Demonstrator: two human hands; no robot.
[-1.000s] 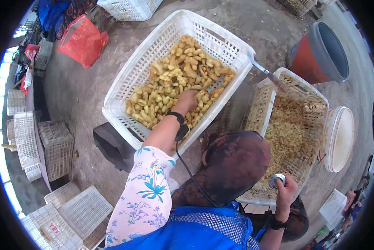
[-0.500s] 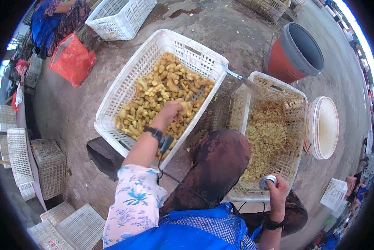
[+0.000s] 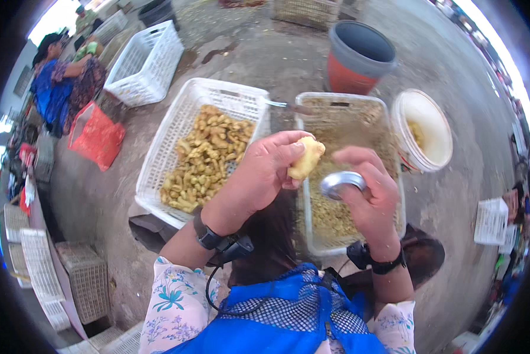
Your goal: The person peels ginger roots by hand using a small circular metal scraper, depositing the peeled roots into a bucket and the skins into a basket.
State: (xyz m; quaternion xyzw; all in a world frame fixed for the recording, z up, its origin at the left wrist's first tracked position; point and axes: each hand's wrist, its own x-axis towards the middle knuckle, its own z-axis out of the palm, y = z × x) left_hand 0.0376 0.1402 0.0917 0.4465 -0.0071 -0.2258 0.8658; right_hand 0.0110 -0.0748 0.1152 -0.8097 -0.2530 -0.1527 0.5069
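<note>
My left hand (image 3: 262, 171) pinches a pale yellow piece of ginger (image 3: 307, 156) between thumb and fingers, in front of me. Just right of it, my right hand (image 3: 376, 200) grips a round, silver metal lid-like piece (image 3: 335, 184), its rim toward the ginger; the right fingers are slightly blurred. A small gap shows between lid and ginger. On the left, a white crate (image 3: 156, 159) holds a heap of ginger pieces (image 3: 209, 141). Beneath my hands, another crate (image 3: 308, 233) holds yellowish-brown peelings (image 3: 335, 221). A knife (image 3: 288, 107) lies across the two crates' far rims.
A red-grey bucket (image 3: 356, 74) stands behind the peelings crate, with a white bucket (image 3: 397, 121) to its right. Far left are a red sack (image 3: 99, 141), a white crate (image 3: 138, 88) and a seated person in blue (image 3: 52, 88). Stacked crates (image 3: 82, 277) stand at left.
My left hand has come out of the ginger crate, rightward, with a piece of ginger. My right hand has risen with the metal lid to meet it. The view has tilted up.
</note>
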